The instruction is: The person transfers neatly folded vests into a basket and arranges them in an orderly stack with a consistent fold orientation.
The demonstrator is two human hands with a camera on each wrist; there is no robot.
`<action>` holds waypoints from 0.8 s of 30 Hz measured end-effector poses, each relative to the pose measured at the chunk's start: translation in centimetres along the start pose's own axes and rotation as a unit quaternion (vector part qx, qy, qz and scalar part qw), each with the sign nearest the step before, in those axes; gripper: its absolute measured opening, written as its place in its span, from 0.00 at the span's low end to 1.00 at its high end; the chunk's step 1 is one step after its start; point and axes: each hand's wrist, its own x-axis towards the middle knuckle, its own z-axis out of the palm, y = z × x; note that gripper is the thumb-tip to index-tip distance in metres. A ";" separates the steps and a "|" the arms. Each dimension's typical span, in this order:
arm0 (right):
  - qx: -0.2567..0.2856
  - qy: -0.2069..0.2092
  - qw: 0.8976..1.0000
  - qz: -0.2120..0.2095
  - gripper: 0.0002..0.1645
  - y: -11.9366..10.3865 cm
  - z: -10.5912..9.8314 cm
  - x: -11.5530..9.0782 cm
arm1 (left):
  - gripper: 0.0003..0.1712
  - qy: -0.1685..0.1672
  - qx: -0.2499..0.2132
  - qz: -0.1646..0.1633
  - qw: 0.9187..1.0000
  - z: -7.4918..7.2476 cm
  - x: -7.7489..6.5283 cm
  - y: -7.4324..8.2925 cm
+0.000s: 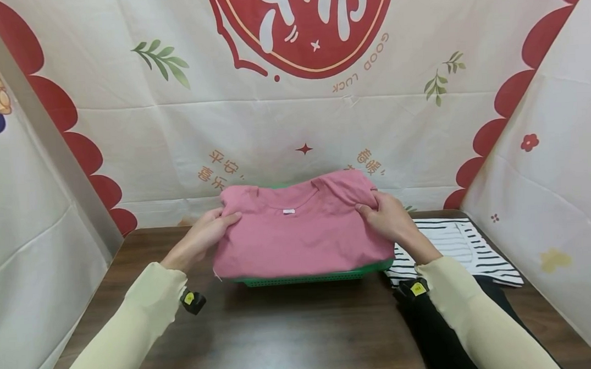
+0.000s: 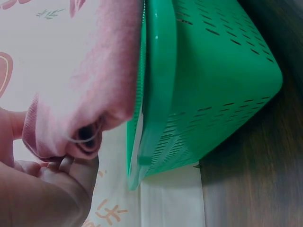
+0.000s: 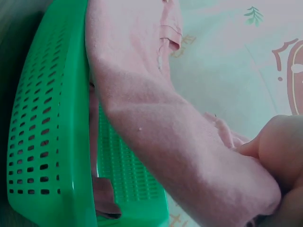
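A folded pink T-shirt (image 1: 297, 234) with a small white neck label spans both hands over a green plastic basket (image 1: 304, 278). My left hand (image 1: 203, 235) grips its left edge, thumb on top and fingers underneath. At the opposite edge my right hand (image 1: 388, 216) pinches the cloth near the shoulder. In the left wrist view the rolled side of the shirt (image 2: 104, 71) lies close along the basket's rim (image 2: 161, 71). The right wrist view shows the shirt (image 3: 189, 146) raised above the basket (image 3: 42, 123), with some darker cloth (image 3: 105, 198) inside.
A black-and-white striped garment (image 1: 462, 249) lies on the brown table (image 1: 292, 328) at the right. Black cloth (image 1: 430, 327) lies in front of it, partly under my right forearm. A printed white curtain (image 1: 283, 130) hangs behind the basket and along both sides.
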 end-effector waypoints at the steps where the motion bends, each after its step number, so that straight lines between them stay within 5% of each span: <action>1: -0.003 0.002 1.000 -0.001 0.18 0.1 0.0 0.1 | 0.23 -0.001 0.002 0.000 1.000 0.0 0.1 0.0; 24: -0.019 0.007 1.000 0.019 0.17 2.0 0.8 2.2 | 0.20 -0.006 -0.008 -0.007 1.000 1.1 2.7 -0.2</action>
